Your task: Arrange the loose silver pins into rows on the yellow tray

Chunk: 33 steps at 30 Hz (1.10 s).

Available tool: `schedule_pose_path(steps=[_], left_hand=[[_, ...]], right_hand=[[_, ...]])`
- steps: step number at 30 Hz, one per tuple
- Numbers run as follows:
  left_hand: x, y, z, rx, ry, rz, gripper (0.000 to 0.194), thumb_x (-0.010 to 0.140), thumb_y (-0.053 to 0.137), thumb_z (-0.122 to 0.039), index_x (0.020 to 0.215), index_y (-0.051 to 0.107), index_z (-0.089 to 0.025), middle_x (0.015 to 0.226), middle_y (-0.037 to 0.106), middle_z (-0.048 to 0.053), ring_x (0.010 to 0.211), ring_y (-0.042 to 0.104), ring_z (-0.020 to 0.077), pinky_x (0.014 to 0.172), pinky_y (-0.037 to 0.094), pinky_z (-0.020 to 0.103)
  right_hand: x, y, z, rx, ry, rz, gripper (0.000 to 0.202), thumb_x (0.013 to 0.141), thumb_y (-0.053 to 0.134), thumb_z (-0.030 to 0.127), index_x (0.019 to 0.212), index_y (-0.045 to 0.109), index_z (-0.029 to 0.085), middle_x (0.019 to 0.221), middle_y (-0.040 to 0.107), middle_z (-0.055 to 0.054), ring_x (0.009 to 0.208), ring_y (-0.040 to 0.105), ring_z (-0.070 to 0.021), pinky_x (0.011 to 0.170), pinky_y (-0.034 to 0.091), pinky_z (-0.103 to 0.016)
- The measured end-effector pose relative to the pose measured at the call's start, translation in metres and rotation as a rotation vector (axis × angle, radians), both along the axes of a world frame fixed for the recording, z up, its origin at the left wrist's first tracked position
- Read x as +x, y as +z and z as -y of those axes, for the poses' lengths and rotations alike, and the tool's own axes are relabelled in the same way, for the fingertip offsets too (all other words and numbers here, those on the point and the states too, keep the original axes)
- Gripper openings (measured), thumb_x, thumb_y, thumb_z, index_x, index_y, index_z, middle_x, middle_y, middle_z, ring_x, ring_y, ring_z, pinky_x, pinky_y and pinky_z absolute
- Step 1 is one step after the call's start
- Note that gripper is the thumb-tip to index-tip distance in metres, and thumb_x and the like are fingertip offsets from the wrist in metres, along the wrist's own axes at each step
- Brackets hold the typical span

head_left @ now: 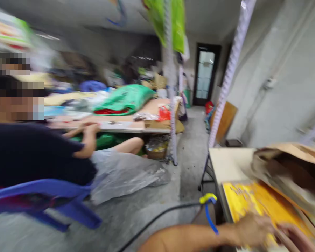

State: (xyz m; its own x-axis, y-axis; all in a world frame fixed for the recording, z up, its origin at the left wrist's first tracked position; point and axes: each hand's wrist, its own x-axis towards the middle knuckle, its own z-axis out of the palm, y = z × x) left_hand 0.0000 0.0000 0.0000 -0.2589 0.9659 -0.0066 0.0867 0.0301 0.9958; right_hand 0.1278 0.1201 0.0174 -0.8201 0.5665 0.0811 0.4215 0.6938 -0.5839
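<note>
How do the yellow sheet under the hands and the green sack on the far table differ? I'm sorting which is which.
The yellow sheet lies flat on the near table, under the left hand and right hand; the green sack lies bulging and untouched on the far table. The sheet is yellow-orange, the sack green. Both are blurred.

I count two hands of my own, the left hand (252,231) and right hand (298,238), on one yellow sheet (262,203). One open cardboard box (291,168) sits beside it, one co-worker (36,154) on one blue plastic chair (42,201), one green sack (126,99), one glazed door (205,74).
</note>
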Motion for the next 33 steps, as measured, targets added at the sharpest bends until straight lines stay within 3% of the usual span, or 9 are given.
schedule_pose_path(steps=[4, 8, 12, 15, 18, 21, 27, 30, 33], left_hand=[[0.029, -0.012, -0.003, -0.103, -0.048, 0.034, 0.028, 0.09, 0.04, -0.034, 0.073, 0.053, -0.016, 0.06, 0.052, -0.003, 0.057, 0.051, 0.0105, 0.06, 0.042, 0.022], [0.019, -0.021, -0.007, -0.149, 0.065, -0.003, 0.033, 0.087, 0.033, -0.041, 0.065, 0.044, -0.019, 0.049, 0.044, -0.005, 0.045, 0.041, 0.0093, 0.05, 0.034, 0.02], [0.0, -0.026, -0.01, -0.094, 0.233, -0.168, 0.033, 0.085, 0.036, -0.043, 0.065, 0.045, -0.019, 0.054, 0.047, -0.004, 0.051, 0.046, 0.0103, 0.054, 0.036, 0.021], [-0.012, -0.029, -0.008, -0.087, 0.195, -0.322, 0.029, 0.084, 0.042, -0.039, 0.067, 0.052, -0.018, 0.058, 0.05, -0.003, 0.054, 0.047, 0.0111, 0.055, 0.037, 0.021], [-0.016, -0.035, -0.006, -0.056, 0.121, -0.446, 0.02, 0.082, 0.048, -0.031, 0.085, 0.062, -0.019, 0.069, 0.057, 0.0, 0.06, 0.053, 0.0131, 0.06, 0.042, 0.023], [-0.015, -0.039, -0.005, -0.018, 0.114, -0.517, 0.024, 0.083, 0.048, -0.025, 0.101, 0.063, -0.02, 0.082, 0.062, 0.003, 0.068, 0.057, 0.015, 0.066, 0.046, 0.026], [-0.016, -0.033, -0.013, 0.039, 0.108, -0.521, 0.024, 0.089, 0.044, -0.025, 0.1, 0.065, -0.02, 0.088, 0.063, 0.006, 0.076, 0.06, 0.0161, 0.07, 0.049, 0.027], [-0.016, -0.027, -0.021, 0.058, 0.125, -0.493, 0.027, 0.09, 0.042, -0.026, 0.103, 0.064, -0.02, 0.089, 0.063, 0.006, 0.08, 0.06, 0.0171, 0.073, 0.049, 0.028], [-0.013, -0.024, -0.027, 0.059, 0.156, -0.411, 0.03, 0.09, 0.041, -0.031, 0.107, 0.063, -0.019, 0.094, 0.064, 0.008, 0.087, 0.06, 0.0189, 0.079, 0.049, 0.032]], right_hand=[[0.032, -0.001, 0.031, -0.336, -0.032, -0.128, 0.04, 0.084, 0.045, 0.061, 0.081, 0.06, 0.024, 0.079, 0.062, -0.005, 0.07, 0.06, -0.0191, 0.065, 0.05, -0.033], [0.018, -0.008, 0.038, -0.358, -0.075, -0.304, 0.032, 0.083, 0.052, 0.051, 0.082, 0.059, 0.02, 0.069, 0.058, -0.001, 0.061, 0.053, -0.0145, 0.058, 0.045, -0.027], [0.013, -0.015, 0.028, -0.234, 0.024, -0.216, 0.023, 0.088, 0.05, 0.039, 0.088, 0.064, 0.02, 0.076, 0.059, -0.003, 0.072, 0.055, -0.0165, 0.063, 0.045, -0.028], [0.011, -0.02, 0.002, -0.067, 0.084, -0.107, 0.021, 0.09, 0.045, 0.027, 0.093, 0.065, 0.02, 0.085, 0.06, -0.007, 0.08, 0.055, -0.0182, 0.068, 0.046, -0.028], [0.001, -0.027, -0.035, 0.158, -0.05, 0.026, 0.03, 0.089, 0.037, 0.013, 0.101, 0.064, 0.019, 0.095, 0.061, -0.009, 0.087, 0.054, -0.0201, 0.076, 0.046, -0.032], [-0.013, -0.034, -0.071, 0.238, -0.128, 0.094, 0.038, 0.085, 0.034, 0.005, 0.107, 0.063, 0.02, 0.103, 0.062, -0.009, 0.097, 0.053, -0.0216, 0.087, 0.043, -0.034], [-0.028, -0.041, -0.096, 0.198, -0.125, 0.091, 0.027, 0.08, 0.043, 0.005, 0.089, 0.066, 0.017, 0.093, 0.064, -0.011, 0.093, 0.056, -0.0229, 0.086, 0.043, -0.033], [-0.025, -0.04, -0.081, 0.136, -0.122, 0.06, 0.022, 0.086, 0.044, 0.016, 0.092, 0.065, 0.016, 0.087, 0.065, -0.008, 0.079, 0.059, -0.0194, 0.074, 0.046, -0.031], [-0.017, -0.037, -0.051, -0.177, -0.064, -0.075, 0.024, 0.087, 0.049, 0.036, 0.093, 0.062, 0.016, 0.073, 0.062, -0.002, 0.062, 0.056, -0.0145, 0.059, 0.045, -0.026]])
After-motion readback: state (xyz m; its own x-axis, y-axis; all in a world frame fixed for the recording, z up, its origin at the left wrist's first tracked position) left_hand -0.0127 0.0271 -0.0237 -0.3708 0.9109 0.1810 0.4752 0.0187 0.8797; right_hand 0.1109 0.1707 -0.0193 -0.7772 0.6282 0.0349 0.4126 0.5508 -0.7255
